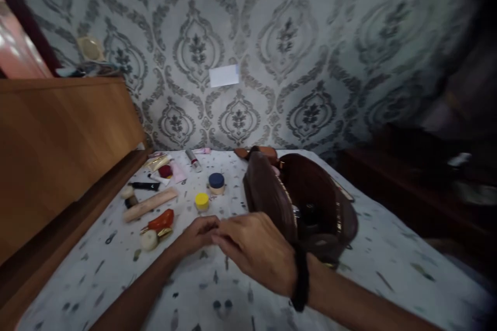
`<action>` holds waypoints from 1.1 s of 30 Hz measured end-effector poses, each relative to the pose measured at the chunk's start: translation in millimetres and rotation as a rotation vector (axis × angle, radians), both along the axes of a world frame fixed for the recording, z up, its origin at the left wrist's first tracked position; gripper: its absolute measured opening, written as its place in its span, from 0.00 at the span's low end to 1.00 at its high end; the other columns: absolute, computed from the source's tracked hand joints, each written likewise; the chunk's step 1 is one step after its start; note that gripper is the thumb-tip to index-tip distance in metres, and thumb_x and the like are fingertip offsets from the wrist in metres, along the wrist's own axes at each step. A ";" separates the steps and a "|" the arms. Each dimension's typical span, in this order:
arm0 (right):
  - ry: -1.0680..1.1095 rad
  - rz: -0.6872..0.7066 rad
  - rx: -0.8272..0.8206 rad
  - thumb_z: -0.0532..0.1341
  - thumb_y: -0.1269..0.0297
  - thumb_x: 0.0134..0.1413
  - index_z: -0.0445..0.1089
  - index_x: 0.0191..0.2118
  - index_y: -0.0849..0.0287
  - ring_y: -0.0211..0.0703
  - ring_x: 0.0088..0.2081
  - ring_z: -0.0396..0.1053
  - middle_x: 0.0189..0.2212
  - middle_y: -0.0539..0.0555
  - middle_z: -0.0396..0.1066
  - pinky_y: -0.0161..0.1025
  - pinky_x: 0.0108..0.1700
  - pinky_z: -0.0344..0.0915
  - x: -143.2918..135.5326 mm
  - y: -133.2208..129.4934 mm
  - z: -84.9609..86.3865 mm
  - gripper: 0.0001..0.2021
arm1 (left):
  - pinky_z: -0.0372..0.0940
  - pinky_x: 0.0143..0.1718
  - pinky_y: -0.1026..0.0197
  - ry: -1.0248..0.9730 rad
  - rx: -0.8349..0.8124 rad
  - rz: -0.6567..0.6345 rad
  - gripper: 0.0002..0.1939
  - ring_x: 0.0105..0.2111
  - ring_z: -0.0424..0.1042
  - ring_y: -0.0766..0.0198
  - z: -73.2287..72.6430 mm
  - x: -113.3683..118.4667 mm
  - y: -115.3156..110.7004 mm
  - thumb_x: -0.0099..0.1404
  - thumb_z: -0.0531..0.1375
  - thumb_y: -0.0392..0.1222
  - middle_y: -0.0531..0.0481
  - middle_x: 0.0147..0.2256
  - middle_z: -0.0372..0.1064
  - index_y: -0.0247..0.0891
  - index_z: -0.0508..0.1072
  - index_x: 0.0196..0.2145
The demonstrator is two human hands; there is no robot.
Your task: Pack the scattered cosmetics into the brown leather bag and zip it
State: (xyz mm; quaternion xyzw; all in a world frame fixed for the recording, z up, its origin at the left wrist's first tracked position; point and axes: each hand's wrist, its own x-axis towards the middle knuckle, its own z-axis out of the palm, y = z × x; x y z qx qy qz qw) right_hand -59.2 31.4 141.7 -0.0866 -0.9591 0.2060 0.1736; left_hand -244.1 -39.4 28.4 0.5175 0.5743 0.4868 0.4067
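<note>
Above the printed white cloth my left hand and my right hand meet at the fingertips. Both have curled, closed fingers; anything between them is hidden by the right hand. A dark band circles my right wrist. Just beyond the left hand stands a small jar with a yellow lid, and behind it a jar with a dark blue lid. Right of my hands, a dark brown bag gapes along its gold zipper, with dark items inside that I cannot make out.
Left on the cloth lie an orange-red bottle, a round cream-coloured item, a long beige item, a black tube and a grey tube. A wooden cabinet borders the left; a patterned wall rises behind.
</note>
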 end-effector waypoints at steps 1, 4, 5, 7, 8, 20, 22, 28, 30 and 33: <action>0.032 0.018 -0.088 0.56 0.63 0.63 0.73 0.31 0.56 0.40 0.26 0.69 0.26 0.53 0.76 0.36 0.30 0.52 -6.5 -6.4 -12.5 0.12 | 0.60 0.31 0.66 -0.009 0.017 -0.009 0.13 0.28 0.66 0.67 1.6 0.2 -0.4 0.61 0.61 0.48 0.57 0.25 0.67 0.33 0.74 0.29; 0.171 -0.009 -0.378 0.53 0.57 0.63 0.68 0.24 0.57 0.39 0.23 0.65 0.20 0.50 0.69 0.35 0.28 0.52 -31.8 -15.2 -45.8 0.17 | 0.60 0.30 0.65 -0.040 0.098 -0.030 0.16 0.28 0.67 0.67 1.8 -1.6 0.3 0.62 0.59 0.50 0.59 0.24 0.67 0.32 0.73 0.28; 0.232 -0.037 -0.499 0.53 0.54 0.62 0.66 0.22 0.57 0.39 0.22 0.63 0.18 0.50 0.66 0.35 0.27 0.53 -41.5 -14.7 -55.3 0.20 | 0.60 0.29 0.65 -0.053 0.123 -0.025 0.18 0.27 0.68 0.67 0.3 -3.3 1.1 0.63 0.58 0.52 0.58 0.23 0.67 0.32 0.72 0.28; 0.330 -0.099 -0.805 0.53 0.44 0.60 0.63 0.20 0.56 0.37 0.20 0.59 0.16 0.48 0.61 0.34 0.25 0.54 -60.0 -10.1 -72.7 0.24 | 0.60 0.25 0.66 -0.085 0.145 -0.032 0.21 0.24 0.68 0.67 -4.0 -8.5 3.4 0.63 0.59 0.57 0.55 0.23 0.68 0.33 0.71 0.28; 0.369 -0.153 -0.963 0.54 0.39 0.56 0.61 0.20 0.56 0.37 0.18 0.57 0.15 0.47 0.59 0.34 0.23 0.54 -68.0 -6.8 -80.8 0.26 | 0.60 0.24 0.67 -0.102 0.140 -0.037 0.22 0.22 0.67 0.67 -6.4 -11.6 4.7 0.63 0.59 0.59 0.53 0.23 0.69 0.34 0.70 0.29; 0.381 -0.297 -1.233 0.61 0.29 0.42 0.64 0.22 0.58 0.35 0.19 0.58 0.17 0.47 0.62 0.33 0.21 0.53 -74.8 2.9 -123.1 0.31 | 0.61 0.31 0.64 0.274 0.160 0.402 0.09 0.29 0.67 0.64 12.7 -39.8 -1.0 0.66 0.55 0.44 0.52 0.29 0.68 0.36 0.70 0.37; 0.368 -0.296 -1.236 0.61 0.29 0.42 0.64 0.23 0.58 0.35 0.19 0.58 0.17 0.48 0.62 0.33 0.21 0.53 -74.5 3.0 -121.0 0.31 | 0.62 0.35 0.62 0.478 0.157 0.516 0.08 0.34 0.68 0.62 20.5 -50.8 -4.7 0.66 0.53 0.41 0.50 0.33 0.69 0.37 0.70 0.37; 0.352 -0.272 -1.211 0.60 0.28 0.41 0.64 0.22 0.58 0.35 0.19 0.58 0.17 0.48 0.62 0.33 0.21 0.54 -75.9 3.6 -120.3 0.32 | 0.59 0.52 0.52 1.046 -0.128 0.650 0.11 0.49 0.66 0.52 27.6 -86.2 -17.8 0.68 0.53 0.39 0.40 0.47 0.69 0.37 0.69 0.46; 0.353 -0.277 -1.201 0.59 0.27 0.40 0.65 0.22 0.59 0.35 0.18 0.58 0.17 0.48 0.63 0.33 0.21 0.53 -76.3 3.8 -121.1 0.33 | 0.59 0.52 0.50 1.069 -0.209 0.645 0.13 0.49 0.67 0.50 26.1 -91.9 -20.6 0.68 0.54 0.41 0.38 0.48 0.70 0.36 0.68 0.48; 0.356 -0.274 -1.191 0.59 0.25 0.38 0.65 0.21 0.58 0.35 0.19 0.58 0.16 0.49 0.63 0.34 0.21 0.54 -76.7 4.1 -121.5 0.34 | 0.60 0.50 0.51 1.045 -0.243 0.650 0.13 0.47 0.70 0.49 25.7 -94.6 -21.9 0.68 0.54 0.43 0.37 0.45 0.73 0.35 0.69 0.48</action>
